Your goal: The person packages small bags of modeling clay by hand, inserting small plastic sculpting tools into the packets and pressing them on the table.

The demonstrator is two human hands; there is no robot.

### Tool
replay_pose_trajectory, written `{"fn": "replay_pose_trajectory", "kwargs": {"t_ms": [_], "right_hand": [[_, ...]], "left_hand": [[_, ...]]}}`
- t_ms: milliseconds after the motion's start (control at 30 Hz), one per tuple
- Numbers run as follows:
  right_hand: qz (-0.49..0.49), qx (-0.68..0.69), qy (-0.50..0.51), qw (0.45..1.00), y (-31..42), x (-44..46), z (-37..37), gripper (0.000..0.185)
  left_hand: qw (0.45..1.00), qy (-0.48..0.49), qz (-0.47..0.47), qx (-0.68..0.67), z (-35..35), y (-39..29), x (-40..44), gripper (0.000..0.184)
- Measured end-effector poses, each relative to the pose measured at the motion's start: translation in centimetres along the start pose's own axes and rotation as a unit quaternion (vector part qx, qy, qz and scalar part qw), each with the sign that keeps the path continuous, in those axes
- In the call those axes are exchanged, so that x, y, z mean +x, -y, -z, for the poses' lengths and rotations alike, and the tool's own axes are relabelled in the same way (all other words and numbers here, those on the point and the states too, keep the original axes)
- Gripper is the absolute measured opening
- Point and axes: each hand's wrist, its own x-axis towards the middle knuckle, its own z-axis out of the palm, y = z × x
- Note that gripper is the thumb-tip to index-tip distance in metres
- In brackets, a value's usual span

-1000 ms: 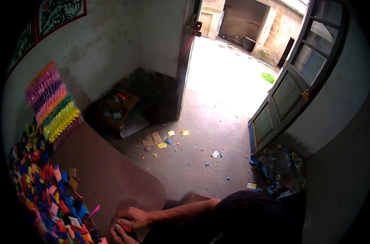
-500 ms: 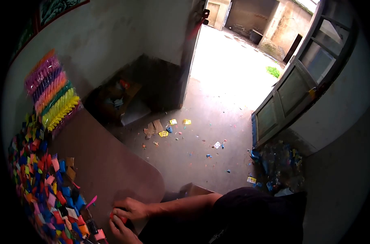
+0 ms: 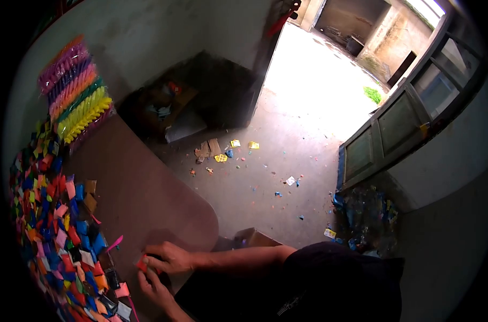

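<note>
A small red packet (image 3: 142, 263) is pinched between my two hands, over the near end of the brown table (image 3: 147, 198). My right hand (image 3: 171, 258) comes in from the right with its fingers closed on the packet's upper side. Below it, my left hand (image 3: 157, 290) has thumb and fingers closed at the packet's lower edge. Part of the packet is hidden by the fingers. To the left spreads a large heap of small coloured packets (image 3: 64, 236). A pink strip-like piece (image 3: 114, 243) lies between the heap and my hands.
Clear bags of bright coloured pieces (image 3: 77, 91) stand at the table's far left end. An open cardboard box (image 3: 252, 238) sits beside the table. Scraps and yellow cards (image 3: 221, 158) litter the floor. An open door (image 3: 386, 126) leads to a sunlit yard.
My view has shifted slightly. Both hands have moved a little up and left in the view, and more of the red packet shows between the fingers.
</note>
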Motion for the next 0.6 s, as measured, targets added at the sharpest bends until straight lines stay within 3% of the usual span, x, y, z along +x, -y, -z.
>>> {"fn": "replay_pose_trajectory", "kwargs": {"t_ms": [300, 367, 467, 600], "right_hand": [[0.022, 0.024, -0.054, 0.998, -0.2, 0.1, 0.0, 0.032], [0.021, 0.015, -0.048, 0.999, 0.1, 0.1, 0.1, 0.033], [0.011, 0.005, -0.031, 0.999, 0.2, 0.1, 0.3, 0.034], [-0.008, 0.028, -0.033, 0.999, 0.2, 0.1, 0.4, 0.029]], "left_hand": [[0.998, 0.05, 0.004, -0.033, 0.2, -0.2, 0.2, 0.027], [0.991, 0.042, 0.045, -0.12, 0.6, 0.8, 0.3, 0.023], [0.998, 0.01, 0.021, -0.062, 0.5, 0.9, 0.3, 0.021], [0.996, 0.025, 0.027, -0.085, 0.2, 0.5, 0.2, 0.022]]}}
